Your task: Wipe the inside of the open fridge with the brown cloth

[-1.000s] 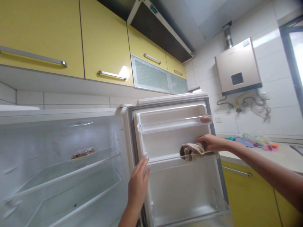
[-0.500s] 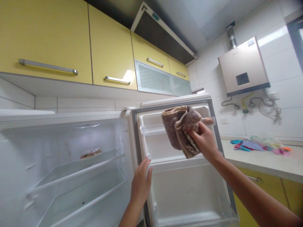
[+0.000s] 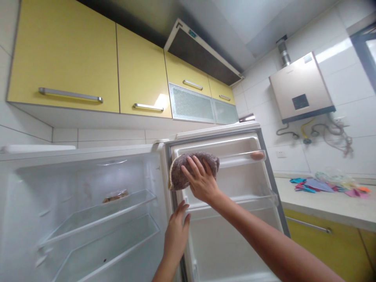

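A brown fuzzy cloth (image 3: 179,172) with a pale edge lies against the upper shelf area of the opened fridge door (image 3: 235,231). My right hand (image 3: 202,180) presses on it from the front with spread fingers, the cloth held under the palm and fingertips. Below and to the left, my left hand (image 3: 178,231) touches the inner door edge near the end of the middle door shelf, fingers apart and holding nothing. A brown egg-like item (image 3: 257,156) sits at the right end of the upper door shelf.
The open fridge (image 3: 96,231) has glass shelves, with a small wrapped item (image 3: 116,196) on the upper one. Yellow cabinets (image 3: 67,58) hang above. On the right counter (image 3: 299,201) lie colourful cloths (image 3: 320,185), below a water heater (image 3: 301,88).
My right hand has moved left with the cloth, from in front of the door shelves onto the door's upper left part. The cloth is now flattened under it. My left hand stays at the door edge.
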`<move>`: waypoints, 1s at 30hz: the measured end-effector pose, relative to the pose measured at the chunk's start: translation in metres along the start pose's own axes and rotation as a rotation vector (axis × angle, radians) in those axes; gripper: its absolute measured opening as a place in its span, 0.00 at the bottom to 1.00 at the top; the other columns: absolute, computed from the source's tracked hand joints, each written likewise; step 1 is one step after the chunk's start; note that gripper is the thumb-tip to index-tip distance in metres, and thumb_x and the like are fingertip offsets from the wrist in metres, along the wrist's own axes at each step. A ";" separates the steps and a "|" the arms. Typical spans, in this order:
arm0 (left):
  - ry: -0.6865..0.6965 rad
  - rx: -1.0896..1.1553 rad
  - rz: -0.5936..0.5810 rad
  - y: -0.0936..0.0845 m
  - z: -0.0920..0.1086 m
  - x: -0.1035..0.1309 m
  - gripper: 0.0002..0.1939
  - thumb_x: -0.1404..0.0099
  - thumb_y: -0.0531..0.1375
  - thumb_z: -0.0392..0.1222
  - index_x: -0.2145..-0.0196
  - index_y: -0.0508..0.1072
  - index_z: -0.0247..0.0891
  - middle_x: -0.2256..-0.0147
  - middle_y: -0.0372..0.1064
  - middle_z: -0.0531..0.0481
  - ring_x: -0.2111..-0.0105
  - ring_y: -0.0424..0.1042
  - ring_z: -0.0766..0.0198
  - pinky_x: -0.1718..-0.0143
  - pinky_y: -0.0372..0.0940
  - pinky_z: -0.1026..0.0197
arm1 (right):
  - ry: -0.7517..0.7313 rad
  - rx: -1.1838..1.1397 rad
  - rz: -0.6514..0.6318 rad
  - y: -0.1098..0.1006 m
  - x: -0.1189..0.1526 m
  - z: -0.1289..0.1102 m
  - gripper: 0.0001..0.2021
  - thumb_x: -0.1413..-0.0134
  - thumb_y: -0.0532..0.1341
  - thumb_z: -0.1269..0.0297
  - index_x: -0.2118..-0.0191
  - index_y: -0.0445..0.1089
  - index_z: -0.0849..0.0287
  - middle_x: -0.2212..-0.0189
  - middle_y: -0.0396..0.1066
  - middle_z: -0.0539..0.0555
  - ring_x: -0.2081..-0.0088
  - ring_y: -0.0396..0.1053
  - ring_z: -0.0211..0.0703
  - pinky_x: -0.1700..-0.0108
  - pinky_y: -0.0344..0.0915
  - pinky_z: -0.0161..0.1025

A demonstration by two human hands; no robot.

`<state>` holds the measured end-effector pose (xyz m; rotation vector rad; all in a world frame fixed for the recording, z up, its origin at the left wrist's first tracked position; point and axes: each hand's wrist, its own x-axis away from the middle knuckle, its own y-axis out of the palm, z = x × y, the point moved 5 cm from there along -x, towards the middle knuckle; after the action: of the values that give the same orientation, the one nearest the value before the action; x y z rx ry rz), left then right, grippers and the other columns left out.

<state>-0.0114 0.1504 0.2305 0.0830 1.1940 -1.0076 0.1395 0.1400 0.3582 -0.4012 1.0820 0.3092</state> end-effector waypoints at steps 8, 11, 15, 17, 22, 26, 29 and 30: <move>0.060 -0.071 0.042 -0.003 0.000 0.002 0.17 0.31 0.54 0.44 0.48 0.75 0.45 0.42 0.72 0.45 0.42 0.71 0.55 0.38 0.65 0.44 | -0.347 -0.023 -0.041 0.008 -0.012 0.000 0.27 0.37 0.57 0.72 0.34 0.59 0.52 0.29 0.51 0.58 0.28 0.48 0.51 0.30 0.50 0.56; 0.079 -0.113 0.033 -0.006 0.003 0.001 0.16 0.31 0.54 0.44 0.48 0.75 0.45 0.43 0.73 0.45 0.43 0.72 0.55 0.39 0.66 0.43 | -0.305 0.003 -0.035 -0.002 0.005 0.030 0.28 0.37 0.57 0.72 0.33 0.57 0.48 0.29 0.51 0.54 0.29 0.49 0.49 0.30 0.50 0.54; 0.089 -0.132 0.019 -0.006 0.005 0.001 0.17 0.30 0.53 0.45 0.48 0.75 0.45 0.43 0.73 0.45 0.42 0.72 0.55 0.39 0.67 0.43 | -0.080 0.103 -0.013 -0.025 0.045 0.090 0.27 0.35 0.56 0.69 0.32 0.57 0.45 0.29 0.53 0.54 0.28 0.48 0.50 0.29 0.44 0.55; 0.094 -0.134 0.029 -0.005 0.005 0.001 0.17 0.30 0.54 0.47 0.49 0.75 0.46 0.43 0.73 0.46 0.42 0.72 0.55 0.39 0.67 0.44 | 0.102 0.120 -0.012 -0.038 0.068 0.122 0.28 0.35 0.58 0.61 0.32 0.57 0.49 0.29 0.52 0.58 0.28 0.46 0.55 0.29 0.42 0.58; 0.082 -0.119 0.039 -0.001 0.000 0.000 0.18 0.30 0.53 0.50 0.48 0.75 0.47 0.42 0.72 0.46 0.41 0.71 0.56 0.38 0.65 0.43 | 0.421 0.181 0.058 -0.059 0.110 0.170 0.29 0.37 0.57 0.56 0.33 0.58 0.56 0.30 0.52 0.64 0.28 0.44 0.61 0.30 0.44 0.60; 0.068 -0.101 0.034 -0.002 -0.001 -0.001 0.18 0.30 0.54 0.50 0.48 0.76 0.47 0.42 0.72 0.46 0.41 0.70 0.55 0.37 0.64 0.41 | 0.589 0.161 0.242 -0.065 0.117 0.181 0.30 0.38 0.55 0.57 0.33 0.56 0.58 0.30 0.50 0.66 0.28 0.45 0.60 0.31 0.48 0.61; 0.064 -0.086 0.034 -0.001 -0.001 -0.001 0.17 0.30 0.54 0.50 0.49 0.76 0.47 0.42 0.72 0.46 0.41 0.71 0.55 0.37 0.64 0.42 | 0.857 0.064 0.348 -0.065 0.116 0.192 0.33 0.39 0.53 0.58 0.31 0.49 0.63 0.30 0.47 0.71 0.29 0.45 0.62 0.32 0.50 0.64; 0.063 -0.079 0.038 -0.001 -0.001 0.000 0.17 0.30 0.54 0.49 0.49 0.76 0.47 0.42 0.72 0.46 0.41 0.71 0.55 0.37 0.64 0.42 | 0.924 0.013 0.304 -0.060 0.114 0.194 0.35 0.41 0.53 0.57 0.30 0.48 0.65 0.31 0.48 0.73 0.29 0.46 0.64 0.33 0.51 0.66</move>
<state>-0.0128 0.1504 0.2309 0.0753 1.2842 -0.9291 0.3683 0.1813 0.3455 -0.3705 2.0597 0.3958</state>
